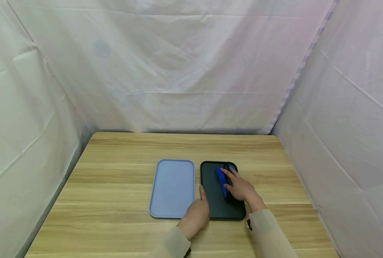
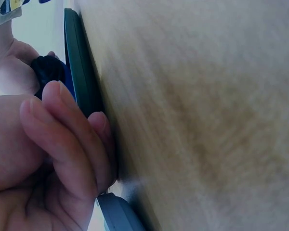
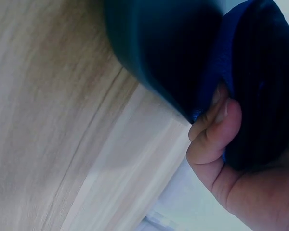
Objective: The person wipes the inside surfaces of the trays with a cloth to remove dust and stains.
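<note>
One table (image 1: 107, 193) holds two trays (image 1: 172, 190). Right hand (image 1: 241, 188) grips one blue-black thing (image 1: 220, 176) on the right tray (image 1: 214, 206); left hand (image 1: 196, 215) points one finger.

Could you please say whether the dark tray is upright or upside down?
The dark tray is upright: in the head view, its rim surrounds its upward-facing inside.

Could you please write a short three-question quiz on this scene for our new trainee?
1. Which hand grips the blue-and-black object?
2. True or false: in the head view, the light blue tray lies left of the dark green tray.
3. In the head view, the blue-and-black object is on or over:
A) the light blue tray
B) the dark green tray
C) the bare tabletop

Key:
1. The right hand.
2. True.
3. B.
</note>
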A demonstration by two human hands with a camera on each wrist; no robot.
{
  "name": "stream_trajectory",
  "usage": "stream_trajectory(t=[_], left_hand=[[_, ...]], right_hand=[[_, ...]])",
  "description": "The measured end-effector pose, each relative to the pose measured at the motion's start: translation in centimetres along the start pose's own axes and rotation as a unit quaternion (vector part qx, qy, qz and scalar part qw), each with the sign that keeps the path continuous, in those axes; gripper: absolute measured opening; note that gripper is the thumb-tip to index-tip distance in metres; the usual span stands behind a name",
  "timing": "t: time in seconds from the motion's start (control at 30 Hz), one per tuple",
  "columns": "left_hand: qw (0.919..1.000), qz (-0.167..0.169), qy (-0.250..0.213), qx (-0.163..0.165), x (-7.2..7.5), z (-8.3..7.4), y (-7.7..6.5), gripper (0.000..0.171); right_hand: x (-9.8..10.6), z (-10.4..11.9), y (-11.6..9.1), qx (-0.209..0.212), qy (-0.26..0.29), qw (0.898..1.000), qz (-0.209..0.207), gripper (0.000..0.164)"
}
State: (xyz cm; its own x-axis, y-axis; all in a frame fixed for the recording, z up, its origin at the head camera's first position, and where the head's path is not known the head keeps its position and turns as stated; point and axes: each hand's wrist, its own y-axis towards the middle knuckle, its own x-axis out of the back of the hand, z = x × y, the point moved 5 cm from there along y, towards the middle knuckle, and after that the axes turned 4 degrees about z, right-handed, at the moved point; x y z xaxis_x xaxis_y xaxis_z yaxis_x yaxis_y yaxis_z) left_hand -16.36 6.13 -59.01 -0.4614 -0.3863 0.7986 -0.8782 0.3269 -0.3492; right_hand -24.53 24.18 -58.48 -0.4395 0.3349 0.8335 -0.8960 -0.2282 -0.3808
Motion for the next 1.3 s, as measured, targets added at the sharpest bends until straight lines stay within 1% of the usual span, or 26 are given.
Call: stream_trajectory(t=[0.27,0.47,0.77,1.03,1.3], left_hand=[[1.0000,0.000,0.005,-0.001,0.0,-0.1,0.0,0.103],[1.0000,0.004,0.005,-0.001,-0.1,-0.1,0.1,0.102],[0.9999,0.005,0.011,-0.001,-0.2,0.2,0.3,0.101],[0.9996,0.010,0.026,0.001,-0.3,0.3,0.4,0.099],[0.9996,0.012,0.027,0.003,-0.4,0.4,0.5,0.099]], right_hand=[[0.3,0.6,0.2,-0.013,0.006,1.000,-0.002,0.071],[0.3,1.2,0.5,-0.021,0.005,0.999,-0.026,0.069],[-0.6,1.9,1.2,-0.040,0.007,0.998,-0.054,0.068],[-1.0,3.0,1.2,-0.066,0.005,0.996,-0.055,0.068],[-1.6,3.7,1.7,-0.063,-0.008,0.996,-0.057,0.068]])
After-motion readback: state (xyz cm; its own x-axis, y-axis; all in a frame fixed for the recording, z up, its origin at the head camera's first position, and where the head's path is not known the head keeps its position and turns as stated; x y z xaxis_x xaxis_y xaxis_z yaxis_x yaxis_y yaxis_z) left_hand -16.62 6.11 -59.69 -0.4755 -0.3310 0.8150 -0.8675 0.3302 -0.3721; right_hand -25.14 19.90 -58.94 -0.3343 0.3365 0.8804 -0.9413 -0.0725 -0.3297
